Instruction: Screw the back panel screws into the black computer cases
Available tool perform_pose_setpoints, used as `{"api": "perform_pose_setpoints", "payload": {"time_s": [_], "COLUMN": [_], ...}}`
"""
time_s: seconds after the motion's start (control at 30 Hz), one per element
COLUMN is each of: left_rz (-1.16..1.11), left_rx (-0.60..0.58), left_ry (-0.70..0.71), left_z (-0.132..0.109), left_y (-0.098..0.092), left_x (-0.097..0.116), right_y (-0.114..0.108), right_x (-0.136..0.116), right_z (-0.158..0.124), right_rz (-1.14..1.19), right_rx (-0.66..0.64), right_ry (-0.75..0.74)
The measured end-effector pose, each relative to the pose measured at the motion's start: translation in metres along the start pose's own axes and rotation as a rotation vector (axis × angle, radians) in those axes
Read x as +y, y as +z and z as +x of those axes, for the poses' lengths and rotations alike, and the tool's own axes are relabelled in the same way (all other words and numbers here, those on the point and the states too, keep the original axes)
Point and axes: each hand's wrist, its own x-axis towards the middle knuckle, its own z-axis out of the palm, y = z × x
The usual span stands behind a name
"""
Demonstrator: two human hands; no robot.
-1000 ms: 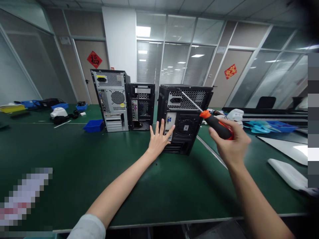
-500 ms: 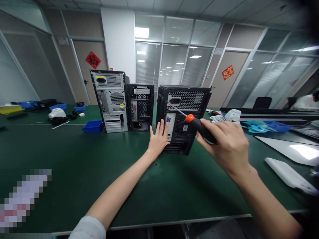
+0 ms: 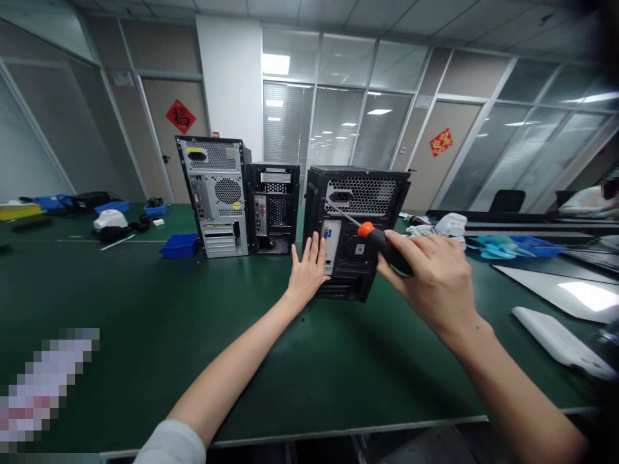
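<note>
Left hand (image 3: 307,276), spread wide, is laid against the lower left of a black computer (image 3: 355,253) standing on the green table (image 3: 338,380); screwdriver (image 3: 371,234) is angled to the computer's upper left, its handle gripped in the right hand (image 3: 438,274).

black computer tower (image 3: 350,243) stands upright, vented rear showing; orange-collared screwdriver (image 3: 366,229) slants across its back.

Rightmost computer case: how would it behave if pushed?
The computer case is probably stiff, given its boxy shape. Likely heavyish: the power socket and ports suggest parts inside. Taller than wide, it might tip if pushed high.
</note>
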Motion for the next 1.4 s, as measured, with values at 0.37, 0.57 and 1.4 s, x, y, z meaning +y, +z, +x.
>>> {"api": "perform_pose_setpoints", "payload": {"time_s": [0.37, 0.57, 1.4], "left_rz": [-0.007, 0.002, -0.107], "left_rx": [-0.015, -0.028, -0.007], "left_ry": [0.0, 0.0, 0.009], "left_z": [0.0, 0.0, 0.0], "left_y": [-0.001, -0.001, -0.002], "left_x": [0.0, 0.0, -0.003], "right_y": [-0.028, -0.045, -0.002], "right_x": [-0.014, -0.029, -0.044], "right_z": [0.033, 0.059, 0.058], "right_rz": [-0.041, -0.008, 0.245], "right_rx": [-0.179, -0.253, 0.194], "right_ry": [-0.014, 0.001, 0.278]}}
